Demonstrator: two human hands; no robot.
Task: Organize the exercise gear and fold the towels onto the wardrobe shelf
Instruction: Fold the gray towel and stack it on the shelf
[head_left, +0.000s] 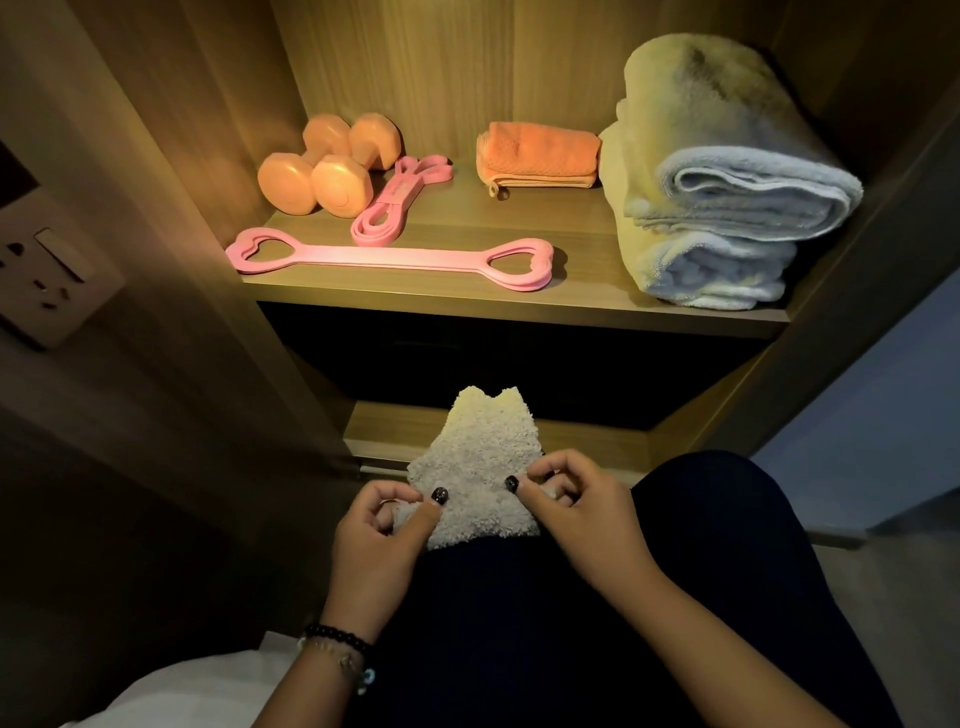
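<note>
Head view, looking down into the wardrobe. The person is sitting or crouching in front of it, a small cream towel (480, 467) lying across a dark-clad knee (717, 525), below and in front of the lit shelf (519, 306). The left hand (379, 525) is pinching the towel's near left edge between thumb and curled fingers. The right hand (566, 499) is pinching the near right edge the same way. Both are grasping cloth, neither released. The far end of the towel is standing up in two little peaks, unsupported.

On the shelf, toward the back left corner, two orange dumbbells (327, 166) are sitting side by side. Just beside them a looped pink band (397, 205) is lying, and along the front edge a pink heart-handled stretch strap (389, 257) is lying flat. At the back middle, a folded orange cloth (537, 153) is resting. The right side is carrying a stack of folded large towels (711, 197), pale yellow and blue-white.

Judgement: the small towel is looking light, soft, fluffy and floppy; it will likely sag wherever it is not held. Taking it at corners or along an edge, as now, seems right for making a clean fold. It is not yet on the shelf.
</note>
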